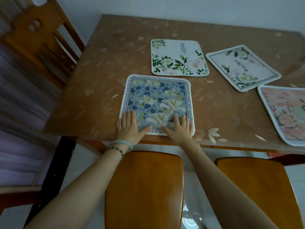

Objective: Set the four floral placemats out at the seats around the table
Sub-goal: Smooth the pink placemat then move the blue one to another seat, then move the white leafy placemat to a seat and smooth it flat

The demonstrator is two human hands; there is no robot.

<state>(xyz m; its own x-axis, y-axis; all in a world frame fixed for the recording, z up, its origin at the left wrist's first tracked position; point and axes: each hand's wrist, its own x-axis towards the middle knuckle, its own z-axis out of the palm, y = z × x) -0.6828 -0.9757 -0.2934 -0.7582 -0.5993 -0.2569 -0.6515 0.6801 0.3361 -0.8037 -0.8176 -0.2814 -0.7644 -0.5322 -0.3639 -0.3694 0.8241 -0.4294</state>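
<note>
A blue floral placemat [158, 96] with a text border lies at the table's near edge. My left hand [130, 124] and my right hand [179, 127] rest flat on its near corners, fingers spread, gripping nothing. Behind it lies a white placemat with green leaves [179, 57]. A second white placemat with a dark border line [242, 67] sits askew to the right. A pink floral placemat [287, 113] lies at the right edge of the view, partly cut off.
The brown table [92, 96] has a clear leaf-patterned cover. Two wooden chair seats [145, 187] [257, 187] stand tucked in front of me. Another wooden chair [38, 38] stands at the table's left side. A white wall runs behind the table.
</note>
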